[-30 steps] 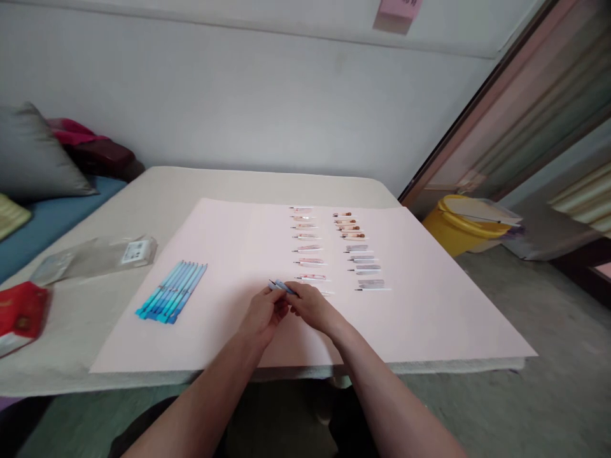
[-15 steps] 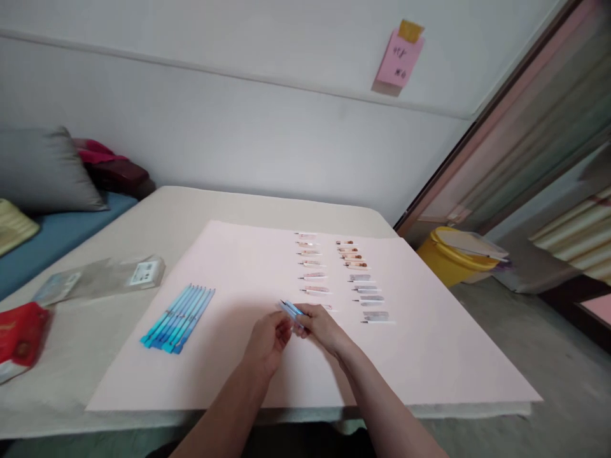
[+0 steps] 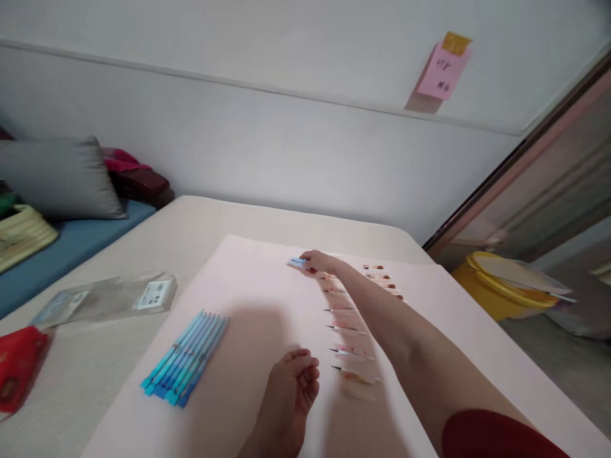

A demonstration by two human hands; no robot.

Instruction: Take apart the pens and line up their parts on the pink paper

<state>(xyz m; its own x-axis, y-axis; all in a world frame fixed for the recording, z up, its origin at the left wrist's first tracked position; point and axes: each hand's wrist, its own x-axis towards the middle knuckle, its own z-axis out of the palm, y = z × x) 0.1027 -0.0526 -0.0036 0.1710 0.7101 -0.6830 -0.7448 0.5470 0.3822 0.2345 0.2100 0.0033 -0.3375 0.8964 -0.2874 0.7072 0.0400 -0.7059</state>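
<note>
My right hand (image 3: 319, 261) is stretched far forward over the pink sheet (image 3: 258, 299), its fingers pinched on a small light blue pen piece (image 3: 296, 263) near the sheet's far edge. My left hand (image 3: 293, 385) rests on the sheet close to me, fingers loosely curled with nothing visible in them. A column of small pen refills with pinkish sleeves (image 3: 346, 331) runs along under my right forearm, and a second column (image 3: 382, 280) lies beyond the arm. A neat bundle of blue pen barrels (image 3: 186, 358) lies to the left of my left hand.
A clear plastic packet (image 3: 107, 298) and a red packet (image 3: 16, 366) lie on the beige table (image 3: 157, 235) at the left. Beyond are a grey cushion (image 3: 60, 178) and blue mattress. A yellow bin (image 3: 501, 283) stands at the right. A pink note (image 3: 442, 67) hangs on the wall.
My hands have parted. The right hand carried the blue piece forward to the sheet's far side, while the left hand dropped to the sheet. The camera has tilted up and moved closer.
</note>
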